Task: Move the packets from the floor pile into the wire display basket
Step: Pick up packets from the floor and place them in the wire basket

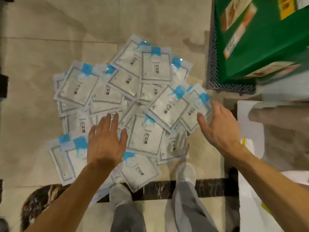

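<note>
A loose pile of several white packets point(145, 136) with blue tops and black lettering is spread over the beige tiled floor in front of me. My left hand point(107, 141) hovers over the near left of the pile, fingers straight and spread, holding nothing. My right hand point(219, 128) is stretched out at the pile's right edge, next to the rightmost packet point(194, 108), fingers straight and empty. The dark wire display basket point(213, 67) stands at the upper right, just beyond the pile.
A green carton point(260, 39) with printed pictures fills the basket. White boxes or bags point(250, 134) lie along the right side. My two feet in light shoes point(185, 171) stand at the pile's near edge, on a dark floor stripe point(210, 186).
</note>
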`<state>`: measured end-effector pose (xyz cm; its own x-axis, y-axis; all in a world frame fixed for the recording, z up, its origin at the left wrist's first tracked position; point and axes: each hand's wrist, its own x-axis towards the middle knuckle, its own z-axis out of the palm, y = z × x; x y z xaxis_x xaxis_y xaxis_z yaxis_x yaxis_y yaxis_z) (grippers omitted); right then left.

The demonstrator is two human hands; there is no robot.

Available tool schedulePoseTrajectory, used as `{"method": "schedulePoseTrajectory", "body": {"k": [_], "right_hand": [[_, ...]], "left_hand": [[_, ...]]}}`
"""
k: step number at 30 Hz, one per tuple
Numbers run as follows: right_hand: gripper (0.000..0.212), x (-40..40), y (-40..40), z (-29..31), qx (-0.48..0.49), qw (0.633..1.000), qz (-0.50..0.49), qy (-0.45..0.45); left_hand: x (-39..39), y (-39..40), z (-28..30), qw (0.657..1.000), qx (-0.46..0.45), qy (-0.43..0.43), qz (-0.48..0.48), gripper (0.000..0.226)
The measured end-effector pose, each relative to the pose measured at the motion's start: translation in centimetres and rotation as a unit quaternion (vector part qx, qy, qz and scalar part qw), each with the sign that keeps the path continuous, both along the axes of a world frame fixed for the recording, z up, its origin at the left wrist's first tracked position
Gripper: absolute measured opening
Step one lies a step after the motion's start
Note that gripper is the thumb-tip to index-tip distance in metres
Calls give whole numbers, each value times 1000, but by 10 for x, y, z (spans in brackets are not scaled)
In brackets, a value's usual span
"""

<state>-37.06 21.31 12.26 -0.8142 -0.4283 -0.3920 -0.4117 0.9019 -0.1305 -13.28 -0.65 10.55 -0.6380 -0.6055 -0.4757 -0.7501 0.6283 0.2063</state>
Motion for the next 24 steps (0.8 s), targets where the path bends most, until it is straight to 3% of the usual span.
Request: {"method": "schedulePoseTrajectory", "body": {"k": [7, 12, 16, 24], "right_hand": [[77, -8, -4, -186, 2, 999, -50, -16], [107, -7, -16, -284, -22, 989, -133, -53], [123, -5, -25, -328, -58, 964, -233, -119], [98, -11, -29, -347, -218, 912, -344, -50]], "left_hand": [[0, 6, -187, 1000, -1, -10, -18, 68], [13, 11, -286, 997, -52, 1, -54, 91], [22, 18, -330, 986, -130, 33, -98, 99], [23, 22, -347, 979, -134, 128, -80, 73]]}}
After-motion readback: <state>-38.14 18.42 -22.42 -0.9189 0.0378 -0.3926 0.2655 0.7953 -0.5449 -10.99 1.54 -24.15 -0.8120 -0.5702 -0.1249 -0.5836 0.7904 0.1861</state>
